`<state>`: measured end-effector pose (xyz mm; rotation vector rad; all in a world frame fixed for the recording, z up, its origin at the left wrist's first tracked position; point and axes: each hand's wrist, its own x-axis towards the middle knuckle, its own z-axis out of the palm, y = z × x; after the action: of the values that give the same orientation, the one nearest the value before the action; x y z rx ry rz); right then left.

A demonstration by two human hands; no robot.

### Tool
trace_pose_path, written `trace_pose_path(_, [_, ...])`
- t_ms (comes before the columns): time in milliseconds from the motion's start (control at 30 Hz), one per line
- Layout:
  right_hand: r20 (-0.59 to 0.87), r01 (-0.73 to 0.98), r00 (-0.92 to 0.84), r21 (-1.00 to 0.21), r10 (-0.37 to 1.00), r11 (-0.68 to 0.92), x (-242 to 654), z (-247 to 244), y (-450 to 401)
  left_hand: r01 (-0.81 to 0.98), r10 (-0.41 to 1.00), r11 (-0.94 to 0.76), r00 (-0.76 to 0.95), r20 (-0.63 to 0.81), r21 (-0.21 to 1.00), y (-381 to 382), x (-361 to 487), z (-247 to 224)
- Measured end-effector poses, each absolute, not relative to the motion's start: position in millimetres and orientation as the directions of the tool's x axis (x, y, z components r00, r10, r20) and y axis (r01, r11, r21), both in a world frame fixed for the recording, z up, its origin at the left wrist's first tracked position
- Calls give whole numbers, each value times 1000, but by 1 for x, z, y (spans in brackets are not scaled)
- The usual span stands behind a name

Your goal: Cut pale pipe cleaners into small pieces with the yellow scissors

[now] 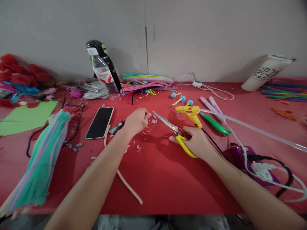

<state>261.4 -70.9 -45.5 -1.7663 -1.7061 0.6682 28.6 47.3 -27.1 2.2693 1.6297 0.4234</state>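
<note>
Your left hand [137, 120] pinches a pale scrap [149, 115] at mid-bench [158, 182]; your right hand [198, 142] curls round the scissors [168, 123], their tip just right of it, left of the glue gun [189, 111].

Your red worktop [155, 185] has pink scraps [153, 121] strewn across its middle. On your left lie a dark-screened phone [99, 123], a teal-and-lilac bundle of fuzzy stems [43, 159] and a green sheet [28, 118]; on your right, a yellow glue gun [189, 111]. Towards the back, you have a clear bottle [102, 71] and a white cup [262, 73].
</note>
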Motion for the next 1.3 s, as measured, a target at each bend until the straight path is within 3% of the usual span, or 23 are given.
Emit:
trace_pose_path(167, [30, 693, 61, -721, 998, -20, 260, -42, -71, 773, 936, -351, 309, 170, 529, 42, 19, -14])
trace_pose_path(333, [52, 728, 67, -686, 996, -14, 260, -41, -72, 540, 966, -154, 260, 10, 827, 24, 19, 3])
trace_pose_path(433, [61, 736, 60, -677, 996, -3, 260, -42, -72, 381, 971, -110, 236, 19, 918, 16, 20, 3])
trace_pose_path(600, [60, 740, 48, -672, 997, 5, 261, -42, -72, 243, 965, -97, 259, 32, 965, 12, 15, -5])
trace_pose_path(900, [42, 735, 43, -678, 998, -4, 263, -45, -71, 347, 948, -152, 315, 37, 925, 7, 2, 1])
trace_pose_path(1033, [43, 742, 46, -670, 998, -5, 263, -46, -71, 85, 955, 37, 292, -60, 996, 4, 6, 3])
trace_pose_path(1133, [48, 724, 44, -690, 998, 1, 262, -46, -72, -65, 941, 172, 305, -144, 983, 4, 9, 3])
trace_pose_path(1200, [57, 712, 46, -702, 997, 7, 262, -45, -72, 3, 939, 162, 307, -155, 987, 6, 8, 1])
trace_pose_path(1300, [90, 700, 51, -714, 995, 28, 262, -45, -72, 383, 959, -93, 283, -21, 919, 8, 4, -6])
